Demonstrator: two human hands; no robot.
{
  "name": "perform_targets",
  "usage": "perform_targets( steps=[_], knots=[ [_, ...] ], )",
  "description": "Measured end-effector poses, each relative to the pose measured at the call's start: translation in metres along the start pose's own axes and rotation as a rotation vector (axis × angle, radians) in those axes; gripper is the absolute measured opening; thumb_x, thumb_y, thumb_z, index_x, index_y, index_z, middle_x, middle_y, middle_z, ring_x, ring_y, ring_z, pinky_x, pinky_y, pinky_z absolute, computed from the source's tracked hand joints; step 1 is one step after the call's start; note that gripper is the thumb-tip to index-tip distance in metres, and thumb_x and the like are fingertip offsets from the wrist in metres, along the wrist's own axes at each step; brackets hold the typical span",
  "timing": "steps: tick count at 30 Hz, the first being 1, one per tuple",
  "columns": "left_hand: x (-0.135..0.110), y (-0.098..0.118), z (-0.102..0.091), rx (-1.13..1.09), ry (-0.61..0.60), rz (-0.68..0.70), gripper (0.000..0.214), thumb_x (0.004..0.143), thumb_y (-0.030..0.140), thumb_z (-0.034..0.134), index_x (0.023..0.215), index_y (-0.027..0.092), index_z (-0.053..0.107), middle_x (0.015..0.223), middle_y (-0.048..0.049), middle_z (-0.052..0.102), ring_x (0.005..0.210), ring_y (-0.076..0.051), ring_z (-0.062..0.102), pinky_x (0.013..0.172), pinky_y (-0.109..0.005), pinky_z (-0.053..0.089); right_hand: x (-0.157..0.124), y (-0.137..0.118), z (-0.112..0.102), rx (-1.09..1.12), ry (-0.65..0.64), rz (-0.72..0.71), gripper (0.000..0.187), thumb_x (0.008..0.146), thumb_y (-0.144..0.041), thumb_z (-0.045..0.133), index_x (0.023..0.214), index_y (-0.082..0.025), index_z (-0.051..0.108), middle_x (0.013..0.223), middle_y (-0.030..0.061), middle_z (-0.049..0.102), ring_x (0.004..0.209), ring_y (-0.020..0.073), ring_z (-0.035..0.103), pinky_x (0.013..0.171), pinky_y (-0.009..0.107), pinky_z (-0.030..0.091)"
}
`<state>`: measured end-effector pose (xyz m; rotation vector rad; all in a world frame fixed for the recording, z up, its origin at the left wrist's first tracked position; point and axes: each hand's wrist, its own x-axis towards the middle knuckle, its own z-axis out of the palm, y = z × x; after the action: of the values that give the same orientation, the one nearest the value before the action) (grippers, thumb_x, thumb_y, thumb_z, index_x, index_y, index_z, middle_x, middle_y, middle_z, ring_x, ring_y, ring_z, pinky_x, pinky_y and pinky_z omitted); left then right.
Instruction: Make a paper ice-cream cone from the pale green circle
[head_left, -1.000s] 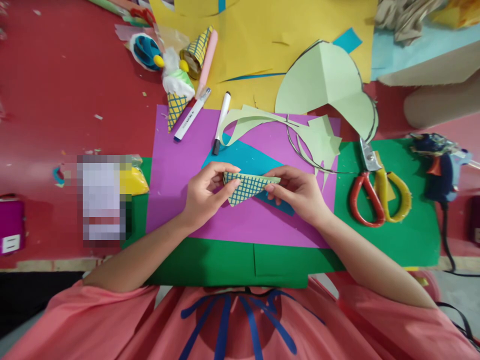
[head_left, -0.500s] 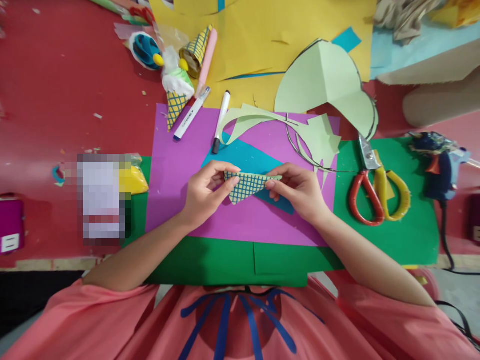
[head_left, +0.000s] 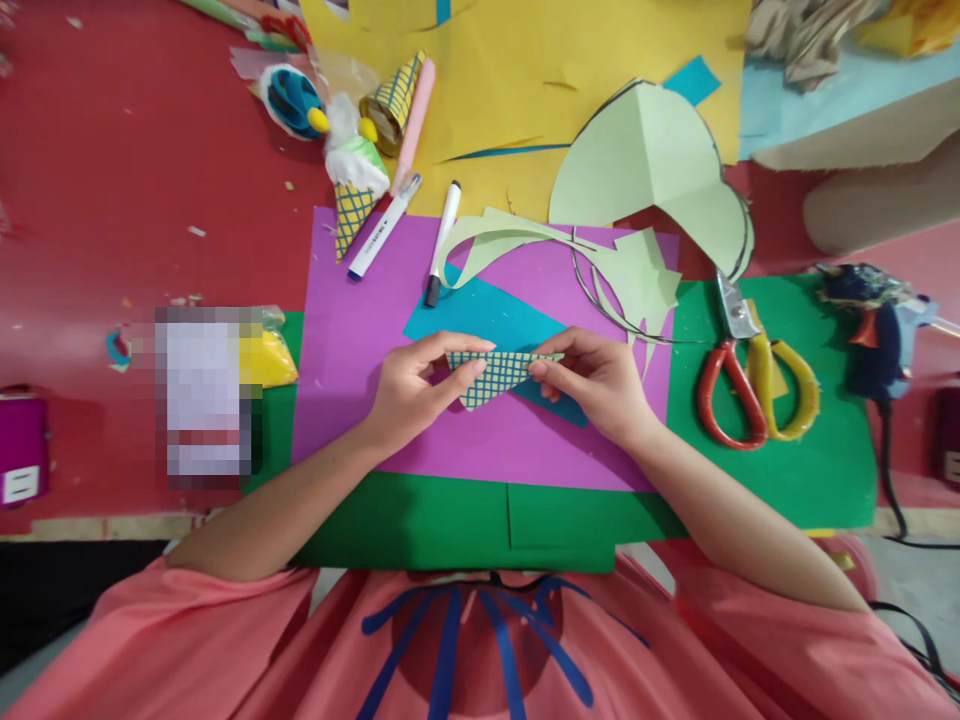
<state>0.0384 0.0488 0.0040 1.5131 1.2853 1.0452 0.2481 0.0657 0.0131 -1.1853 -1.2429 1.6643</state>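
Both my hands hold a small pale-green paper triangle with a dark blue grid (head_left: 495,376), just above a purple sheet (head_left: 352,340). My left hand (head_left: 416,390) pinches its left end between thumb and fingers. My right hand (head_left: 596,385) pinches its right corner. A teal paper piece (head_left: 487,315) lies under the triangle on the purple sheet. A green sheet (head_left: 825,470) lies below both.
Red and yellow scissors (head_left: 750,380) lie right of my hands, with a blue glue gun (head_left: 877,325) beyond. Two markers (head_left: 442,240), paper ice-cream cones (head_left: 352,185) and pale-green offcuts (head_left: 652,160) lie farther back on yellow paper (head_left: 525,60). A blurred packet (head_left: 206,395) sits left.
My left fingers have slid rightward along the triangle's top edge, and the triangle looks slightly narrower. My right hand has barely moved.
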Motion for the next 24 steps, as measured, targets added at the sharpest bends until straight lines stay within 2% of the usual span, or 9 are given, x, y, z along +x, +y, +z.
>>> perform_targets(
  steps=[5, 10, 16, 24],
  knots=[
    [0.0003, -0.0011, -0.0001, -0.034, 0.015, -0.012, 0.013, 0.081, 0.026, 0.069, 0.093, 0.025, 0.072, 0.090, 0.0018, 0.074, 0.076, -0.012, 0.069, 0.064, -0.020, 0.056, -0.0001, 0.0015, -0.0008, 0.006, -0.002, -0.030, 0.025, 0.070, -0.034, 0.078, 0.081, -0.015, 0.066, 0.062, -0.0021, 0.063, 0.047, 0.0058, 0.054, 0.043, 0.018, 0.046],
    [0.0025, 0.0019, -0.0008, -0.039, 0.052, -0.004, 0.011, 0.080, 0.024, 0.069, 0.091, 0.024, 0.072, 0.086, 0.0026, 0.074, 0.070, -0.009, 0.068, 0.059, -0.016, 0.054, -0.0008, 0.0019, -0.0024, 0.018, -0.018, -0.043, 0.024, 0.073, -0.031, 0.076, 0.089, -0.016, 0.068, 0.068, -0.0002, 0.067, 0.054, 0.0081, 0.061, 0.049, 0.020, 0.051],
    [0.0024, 0.0033, -0.0006, -0.040, 0.065, -0.010, 0.014, 0.080, 0.024, 0.069, 0.094, 0.022, 0.070, 0.091, 0.0007, 0.074, 0.077, -0.012, 0.070, 0.064, -0.019, 0.057, -0.0001, 0.0019, -0.0038, 0.051, 0.001, -0.053, 0.018, 0.074, -0.026, 0.077, 0.085, -0.016, 0.069, 0.066, -0.0007, 0.067, 0.053, 0.0074, 0.061, 0.049, 0.019, 0.052],
    [0.0009, 0.0037, -0.0005, 0.007, 0.098, 0.032, 0.011, 0.081, 0.024, 0.068, 0.092, 0.022, 0.071, 0.085, 0.0028, 0.074, 0.066, -0.008, 0.067, 0.057, -0.015, 0.055, 0.0030, 0.0014, -0.0042, 0.184, 0.038, -0.060, 0.008, 0.075, -0.019, 0.074, 0.081, -0.016, 0.070, 0.065, -0.0018, 0.068, 0.053, 0.0064, 0.062, 0.050, 0.017, 0.054]
  ],
)
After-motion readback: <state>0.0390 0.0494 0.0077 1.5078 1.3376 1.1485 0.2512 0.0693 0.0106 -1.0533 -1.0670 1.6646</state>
